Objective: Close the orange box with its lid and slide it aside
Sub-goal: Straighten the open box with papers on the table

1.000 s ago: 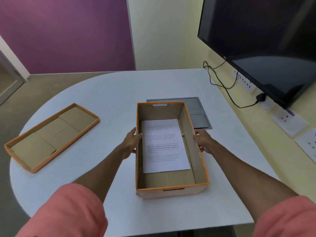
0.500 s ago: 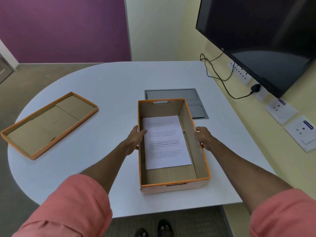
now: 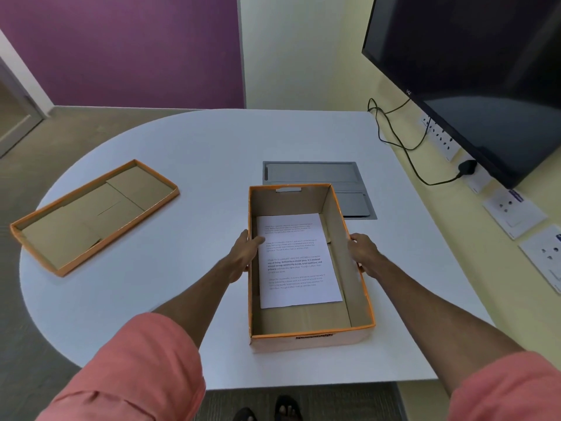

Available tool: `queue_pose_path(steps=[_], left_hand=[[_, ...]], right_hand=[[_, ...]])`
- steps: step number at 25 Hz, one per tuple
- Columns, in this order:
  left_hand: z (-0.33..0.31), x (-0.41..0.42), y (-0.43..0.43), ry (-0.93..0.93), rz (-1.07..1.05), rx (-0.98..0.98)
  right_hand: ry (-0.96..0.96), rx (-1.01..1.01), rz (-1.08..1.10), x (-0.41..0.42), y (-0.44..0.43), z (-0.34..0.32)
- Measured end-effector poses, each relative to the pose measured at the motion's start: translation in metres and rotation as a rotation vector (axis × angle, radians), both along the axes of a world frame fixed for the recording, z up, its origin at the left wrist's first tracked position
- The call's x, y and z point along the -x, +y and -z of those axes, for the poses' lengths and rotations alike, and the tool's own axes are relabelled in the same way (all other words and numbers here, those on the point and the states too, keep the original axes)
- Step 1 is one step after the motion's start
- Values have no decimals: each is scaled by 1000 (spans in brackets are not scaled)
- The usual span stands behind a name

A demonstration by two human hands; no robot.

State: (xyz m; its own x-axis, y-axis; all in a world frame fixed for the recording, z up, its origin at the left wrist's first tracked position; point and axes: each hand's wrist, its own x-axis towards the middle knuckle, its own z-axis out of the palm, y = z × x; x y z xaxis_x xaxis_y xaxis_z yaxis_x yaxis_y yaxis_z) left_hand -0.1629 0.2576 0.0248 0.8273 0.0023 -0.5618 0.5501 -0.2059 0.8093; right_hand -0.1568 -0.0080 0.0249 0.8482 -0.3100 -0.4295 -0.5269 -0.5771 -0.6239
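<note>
The orange box [image 3: 358,302] stands open near the front edge of the white table [image 3: 188,147], with a printed sheet of paper [image 3: 296,259] flat on its bottom. My left hand [image 3: 244,253] grips the box's left wall, thumb over the rim. On the opposite side, my right hand [image 3: 362,253] holds the right wall from outside. The orange lid [image 3: 94,214] lies upside down on the table's left part, well apart from the box and both hands.
A grey flap panel [image 3: 315,174] is set into the table just behind the box. A dark screen [image 3: 473,74] hangs on the right wall above sockets [image 3: 513,211] and a black cable [image 3: 406,147]. The table's front edge runs close to the box.
Both hands keep their hold on the box walls. The box sits slightly nearer the table's front edge, and the view has tilted down, showing my feet.
</note>
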Motion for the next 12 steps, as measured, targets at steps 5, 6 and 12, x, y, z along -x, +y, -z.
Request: queue_pose_path(steps=[5,6,12], left_hand=[[-10,-2,4,-218,194,-395],[-13,-4,8,-275,271,-575],[-27,-17,38,-448,455,-1110]], right_hand=[[-242,404,-181,-9,21,-23],[-304,499,-249,-11,28,-26],[-395,708,-528,-20,77,-33]])
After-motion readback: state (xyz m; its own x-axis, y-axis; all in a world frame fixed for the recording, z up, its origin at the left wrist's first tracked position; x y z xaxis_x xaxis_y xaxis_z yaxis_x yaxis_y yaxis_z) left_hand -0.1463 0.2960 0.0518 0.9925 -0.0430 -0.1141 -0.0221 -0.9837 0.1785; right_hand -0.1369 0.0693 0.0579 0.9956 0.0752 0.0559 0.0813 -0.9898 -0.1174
